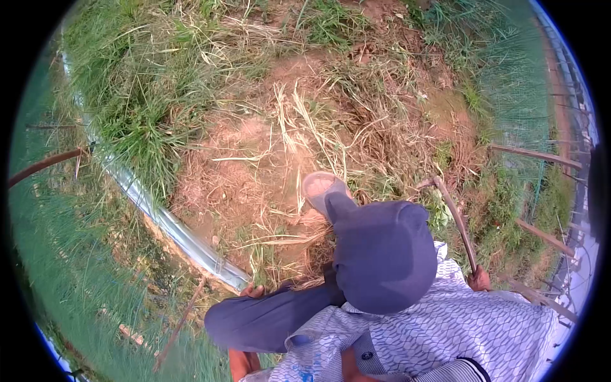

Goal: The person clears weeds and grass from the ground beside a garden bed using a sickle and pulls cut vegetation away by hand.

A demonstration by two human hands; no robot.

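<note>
My right hand is closed around the lower end of a long, slightly curved wooden handle. It belongs to a hand hoe, whose short muddy head points left over the weeds. The fingers of my left hand show past my bent knee, beside the near end of a shiny pale strip. They look curled, and the rest of that hand is hidden by the knee. Ahead of my other knee, one shoe rests on reddish soil. Loose dry straw lies in front of it.
Green netting borders the left side, and more netting stands at the right. Wooden stakes lean along both sides. Tall grass grows by the pale strip. Cut, dried weeds cover much of the ground ahead.
</note>
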